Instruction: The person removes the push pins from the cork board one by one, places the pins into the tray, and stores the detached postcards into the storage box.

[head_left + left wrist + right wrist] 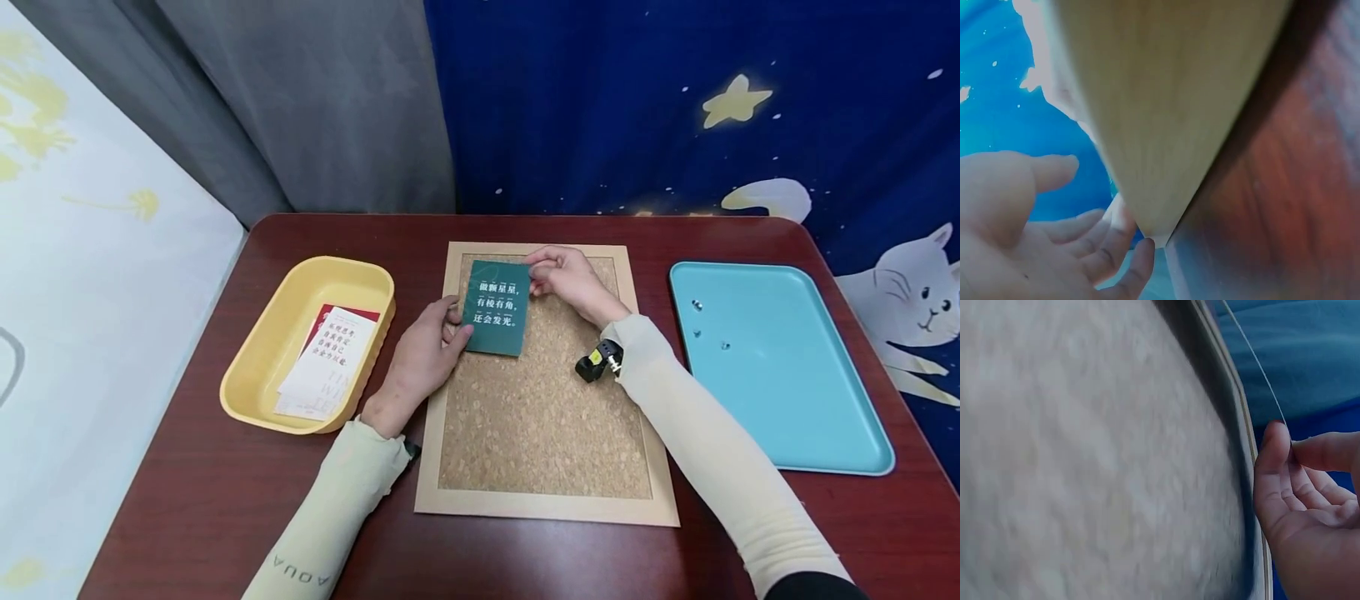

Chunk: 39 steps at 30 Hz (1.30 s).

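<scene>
A dark green card [497, 308] with white Chinese lettering is over the upper left of a wood-framed cork board [547, 425]. My right hand [573, 282] pinches the card's upper right edge between thumb and forefinger; the right wrist view shows the card [1259, 365] edge-on as a thin line. At the card's lower left is my left hand [423, 350], its thumb near the card's edge. In the left wrist view the left hand [1035, 231] has its thumb apart from its loosely extended fingers, which are beside the board's wooden frame [1160, 119].
To the left stands a yellow basket [247, 392] holding white cards [326, 367] and a red card [369, 314]. A light blue tray [795, 375] on the right carries several small shiny pins [697, 305]. Curtains [600, 108] hang behind the dark red table [187, 500].
</scene>
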### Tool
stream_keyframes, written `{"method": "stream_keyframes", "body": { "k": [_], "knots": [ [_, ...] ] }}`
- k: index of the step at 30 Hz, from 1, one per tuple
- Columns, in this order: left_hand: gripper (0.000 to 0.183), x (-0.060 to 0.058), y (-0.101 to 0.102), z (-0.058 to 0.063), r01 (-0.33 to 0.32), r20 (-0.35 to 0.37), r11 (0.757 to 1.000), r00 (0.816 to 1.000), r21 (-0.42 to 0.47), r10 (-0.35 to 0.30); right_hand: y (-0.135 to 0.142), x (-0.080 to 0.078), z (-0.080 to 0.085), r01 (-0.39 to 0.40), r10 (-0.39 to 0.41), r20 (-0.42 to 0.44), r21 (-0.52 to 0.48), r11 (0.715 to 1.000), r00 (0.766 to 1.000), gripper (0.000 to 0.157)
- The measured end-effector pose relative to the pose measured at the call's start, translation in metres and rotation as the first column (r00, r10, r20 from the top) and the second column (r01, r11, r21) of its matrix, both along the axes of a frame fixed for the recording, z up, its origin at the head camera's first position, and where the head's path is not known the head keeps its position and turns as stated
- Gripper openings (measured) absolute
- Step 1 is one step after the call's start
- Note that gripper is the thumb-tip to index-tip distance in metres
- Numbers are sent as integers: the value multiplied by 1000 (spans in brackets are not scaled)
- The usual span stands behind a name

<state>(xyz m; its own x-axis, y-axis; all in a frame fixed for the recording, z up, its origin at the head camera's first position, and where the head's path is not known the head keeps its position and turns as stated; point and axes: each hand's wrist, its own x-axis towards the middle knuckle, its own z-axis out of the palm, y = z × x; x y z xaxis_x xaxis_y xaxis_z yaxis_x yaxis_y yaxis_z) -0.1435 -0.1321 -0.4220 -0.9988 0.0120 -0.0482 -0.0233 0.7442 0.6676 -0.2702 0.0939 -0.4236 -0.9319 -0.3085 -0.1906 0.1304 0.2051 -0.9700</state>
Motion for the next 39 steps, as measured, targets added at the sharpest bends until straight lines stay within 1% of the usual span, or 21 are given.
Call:
{"method": "stream_keyframes", "body": {
  "k": [6,9,14,17,20,22,25,30,33,39],
  "knots": [
    [55,6,-2,5,-84,-25,996,996,29,85,-13,6,8,-6,5,-6,-96,995,1000,28],
    [55,10,-5,9,-123,-44,992,991,40,125,-18,8,12,6,-7,-10,-147,989,1000,27],
    [53,22,-10,21,-185,-83,980,978,76,191,-24,12,22,38,-40,-6,-207,978,999,25],
    [47,28,-13,27,-195,-133,970,968,143,214,-28,15,28,48,-50,-3,-246,968,999,25],
    [41,33,-16,30,-198,-178,953,954,231,241,-32,19,34,48,-49,5,-273,961,999,26],
    [38,36,-19,31,-208,-190,937,945,281,266,-36,22,36,41,-41,6,-275,961,999,26],
    [37,41,-25,31,-230,-197,921,933,315,301,-42,25,38,23,-25,-1,-255,967,1000,26],
    [35,46,-37,32,-271,-192,906,919,326,344,-51,28,39,-20,12,-36,-233,972,999,25],
    [34,49,-44,33,-296,-186,895,910,333,370,-57,29,40,-58,42,-77,-218,974,996,26],
    [31,54,-56,37,-330,-214,880,885,341,414,-66,33,45,-132,107,-140,-182,974,984,29]
  ]
}}
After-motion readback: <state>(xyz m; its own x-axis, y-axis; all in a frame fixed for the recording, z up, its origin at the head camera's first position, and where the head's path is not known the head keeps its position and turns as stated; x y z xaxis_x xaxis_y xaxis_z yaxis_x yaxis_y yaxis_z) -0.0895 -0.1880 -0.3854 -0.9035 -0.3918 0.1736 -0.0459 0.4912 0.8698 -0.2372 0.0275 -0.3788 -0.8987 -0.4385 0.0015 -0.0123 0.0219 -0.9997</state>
